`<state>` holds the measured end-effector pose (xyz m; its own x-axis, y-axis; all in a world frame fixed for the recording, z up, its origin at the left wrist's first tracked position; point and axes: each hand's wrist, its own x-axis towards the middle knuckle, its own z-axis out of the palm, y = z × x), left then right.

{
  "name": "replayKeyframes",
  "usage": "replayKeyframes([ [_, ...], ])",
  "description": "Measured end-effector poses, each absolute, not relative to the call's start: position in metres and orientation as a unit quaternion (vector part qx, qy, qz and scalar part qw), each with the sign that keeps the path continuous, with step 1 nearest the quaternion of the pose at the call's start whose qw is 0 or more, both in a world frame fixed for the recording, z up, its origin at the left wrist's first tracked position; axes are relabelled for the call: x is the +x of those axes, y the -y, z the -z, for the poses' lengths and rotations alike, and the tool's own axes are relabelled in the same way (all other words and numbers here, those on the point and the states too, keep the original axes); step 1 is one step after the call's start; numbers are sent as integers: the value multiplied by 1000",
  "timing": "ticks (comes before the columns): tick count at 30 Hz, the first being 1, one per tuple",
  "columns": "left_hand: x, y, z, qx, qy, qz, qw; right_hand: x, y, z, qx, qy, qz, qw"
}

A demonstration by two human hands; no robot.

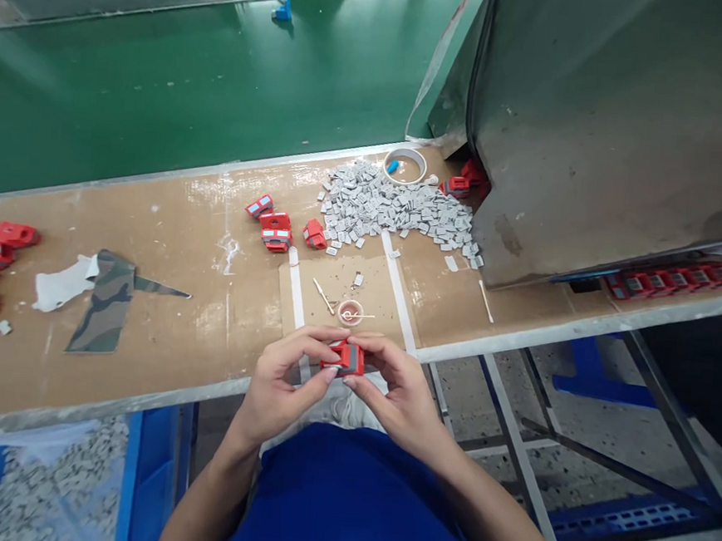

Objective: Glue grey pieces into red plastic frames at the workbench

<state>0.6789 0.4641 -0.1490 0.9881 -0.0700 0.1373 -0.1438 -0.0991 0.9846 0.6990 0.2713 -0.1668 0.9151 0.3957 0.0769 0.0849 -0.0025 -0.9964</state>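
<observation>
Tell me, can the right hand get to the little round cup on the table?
Probably yes. The right hand holds a red part together with the left hand, but the cup sits just beyond, with nothing between.

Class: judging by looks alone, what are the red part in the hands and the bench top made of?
Red part: probably moulded plastic, uniform bright red, with a grey insert. Bench top: seemingly cardboard or fibreboard, matt brown and scuffed, metal-edged.

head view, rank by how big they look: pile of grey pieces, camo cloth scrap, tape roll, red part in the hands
1. pile of grey pieces
2. camo cloth scrap
3. tape roll and red part: look alike; the part is nearer the camera.
</observation>
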Motion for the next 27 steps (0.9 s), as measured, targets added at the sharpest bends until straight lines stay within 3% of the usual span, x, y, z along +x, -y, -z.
replayKeyframes([
  [15, 680, -460, 142, 749, 114, -82, 647, 711, -262, 142, -759, 286, -11, 585],
  [23, 670, -458, 153, 771, 71, -51, 631, 700, -281, 170, -585, 88, -181, 786],
  [27, 667, -458, 160, 801, 103, -59, 587, 695, -286, 179, -546, 70, -169, 817],
])
